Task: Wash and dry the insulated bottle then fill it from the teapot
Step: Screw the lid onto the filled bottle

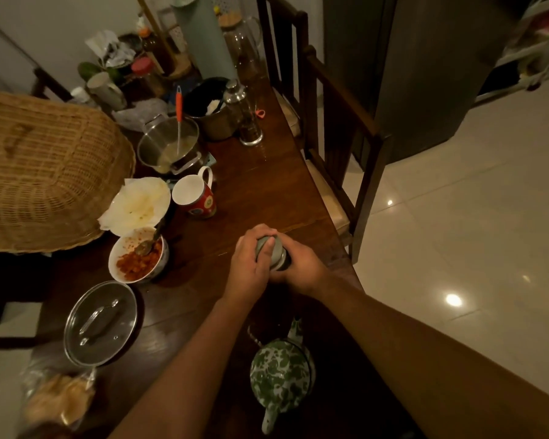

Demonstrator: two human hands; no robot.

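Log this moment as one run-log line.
left hand: grips insulated bottle | right hand: grips same bottle | teapot: on table, untouched, below forearms

A polished dark wooden table (pixel 267 185) is seen, a woven wicker cover (pixel 45 172) at its left edge, an enamelled teapot (pixel 279 375) and a glass lid (pixel 100 323) at its near end.

Both hands on the insulated bottle (pixel 272 252), which stands on the wooden table (pixel 267 185) nr its right edge. Left hand (pixel 251 266) wraps the top, thumb across the grey cap; right hand (pixel 298 269) grips the body lower down. Green-and-white teapot (pixel 281 375) sits closer to the person, btwn the forearms, spout toward them. Left of the hands: bowl (pixel 121 248) w/ orange food & a spoon (pixel 148 243), red mug (pixel 203 201), glass lid (pixel 102 323), big wicker cover (pixel 45 172).
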